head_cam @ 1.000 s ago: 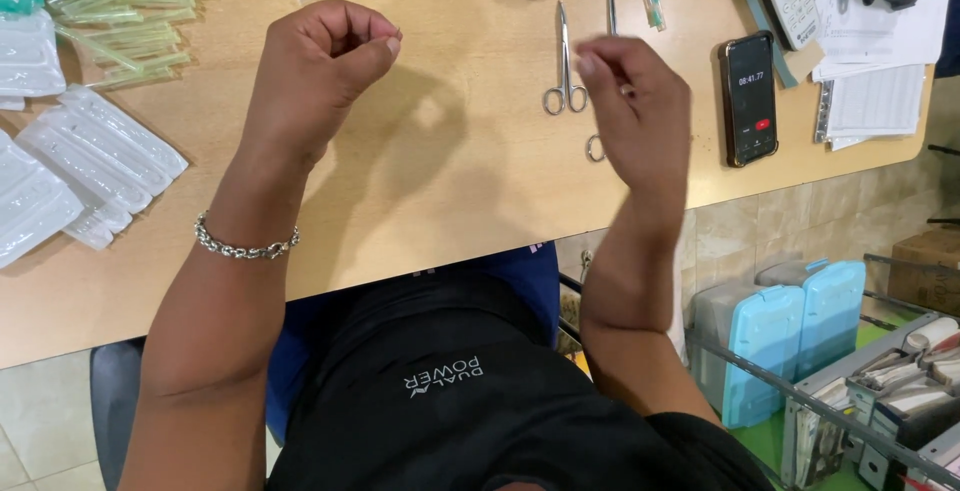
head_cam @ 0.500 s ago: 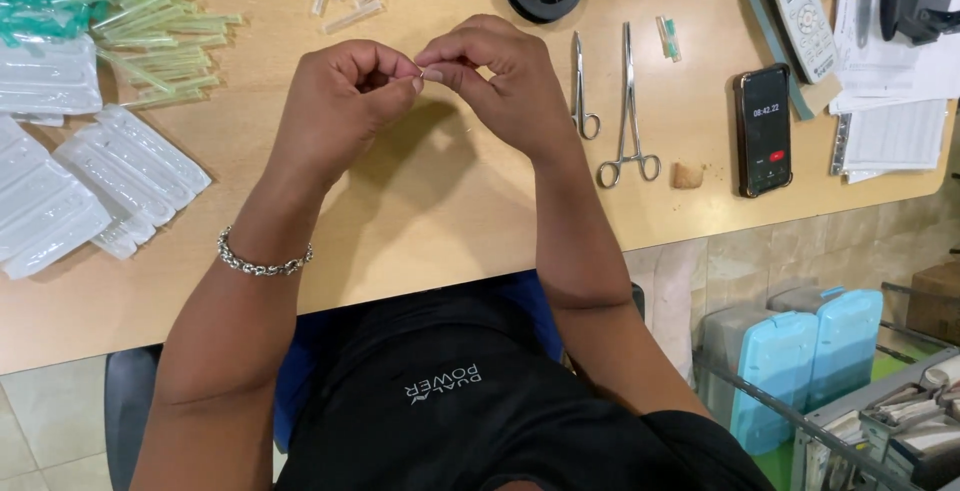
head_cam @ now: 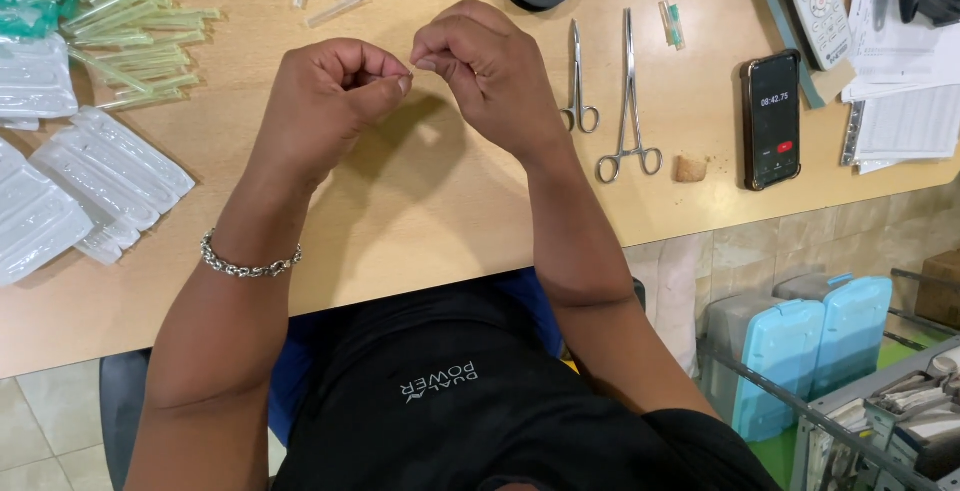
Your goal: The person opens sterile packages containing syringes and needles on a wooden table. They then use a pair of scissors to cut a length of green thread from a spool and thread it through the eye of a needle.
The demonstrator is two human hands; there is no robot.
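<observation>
Clearly pinching something very thin between left hand (head_cam: 335, 86) and right hand (head_cam: 480, 66), fingertips almost touching at upper centre; item itself too small to identify. Raised above wooden table (head_cam: 420, 221), close to scissors (head_cam: 578, 76) and forceps (head_cam: 628, 101), probably for easy reach.

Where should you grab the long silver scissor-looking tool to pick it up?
Probably by the two finger rings of the long clamp. They lie at its near end, towards the person, past the right hand, so come from the near side; the thin tips point away.
</observation>
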